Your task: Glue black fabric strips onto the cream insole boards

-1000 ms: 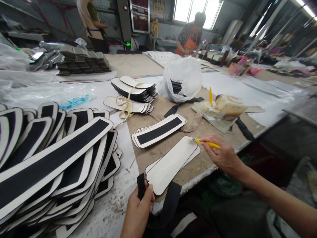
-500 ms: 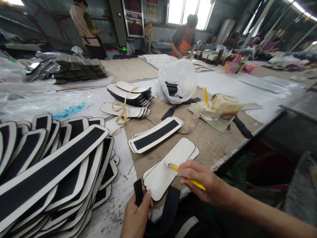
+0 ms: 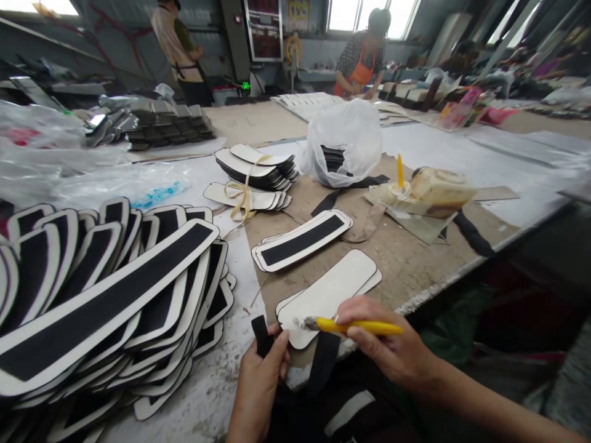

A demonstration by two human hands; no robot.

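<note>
My right hand (image 3: 376, 335) is closed around a yellow-handled brush (image 3: 364, 326), its whitened bristles on the near end of a pale, round-cornered panel (image 3: 335, 280). A second such panel lies under it, offset so that its edge shows. My left hand (image 3: 264, 366) pinches a black strip (image 3: 261, 334), and its thumb is at the near left corner of the top panel. Another length of black strip (image 3: 323, 363) hangs over the table edge between my hands. Just beyond lies a small stack of white panels with black centres (image 3: 302, 243).
A large heap of black-centred panels (image 3: 106, 301) covers the left side. Behind are a tied bundle of panels (image 3: 253, 169), a white plastic bag (image 3: 344, 141) and a glue-stained container (image 3: 438, 191) with a yellow stick (image 3: 400, 172). The table edge runs along the right; two people stand farther back.
The brush has moved from the middle of the top panel down to its near left end, its handle now lying flatter. My left hand keeps its hold on the strip. The view has turned slightly left.
</note>
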